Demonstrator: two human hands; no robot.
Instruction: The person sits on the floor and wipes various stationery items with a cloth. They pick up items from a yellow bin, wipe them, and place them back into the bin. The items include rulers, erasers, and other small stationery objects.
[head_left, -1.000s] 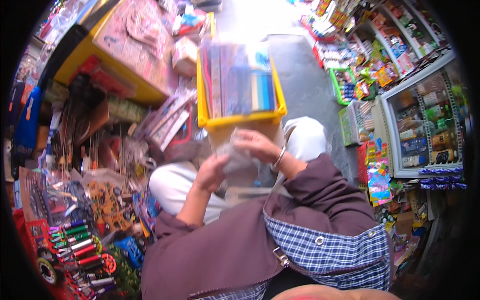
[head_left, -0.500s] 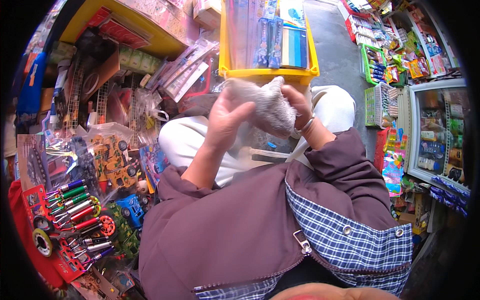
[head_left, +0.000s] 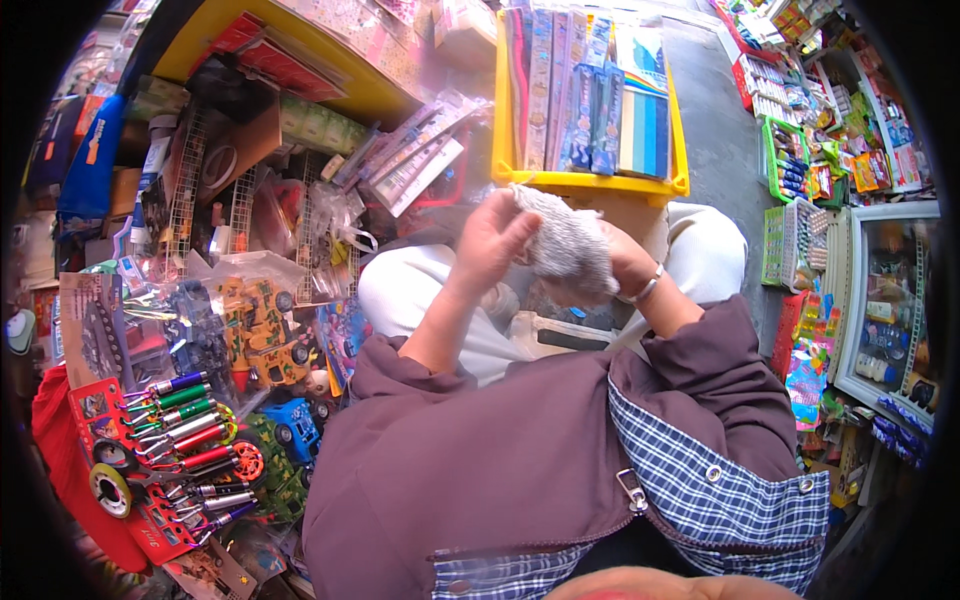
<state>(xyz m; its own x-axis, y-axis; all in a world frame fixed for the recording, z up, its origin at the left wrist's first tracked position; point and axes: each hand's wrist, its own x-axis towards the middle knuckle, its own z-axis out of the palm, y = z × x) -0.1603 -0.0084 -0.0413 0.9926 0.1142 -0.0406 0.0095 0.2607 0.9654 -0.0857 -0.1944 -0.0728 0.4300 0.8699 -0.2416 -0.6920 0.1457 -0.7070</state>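
- My left hand curls its fingers over the near-left end of a grey fuzzy bundle, gripping it.
- My right hand clamps the bundle's right side from underneath; a bracelet sits on that wrist.
- The bundle hangs in the air above my lap, just short of the yellow crate, whose near rim runs right behind my knuckles.
- The crate holds upright flat packs, filling it edge to edge.
- To my left, bagged toys and a card of pens crowd close against my knee.
- To my right, a strip of bare grey floor lies between the crate and the shelves.
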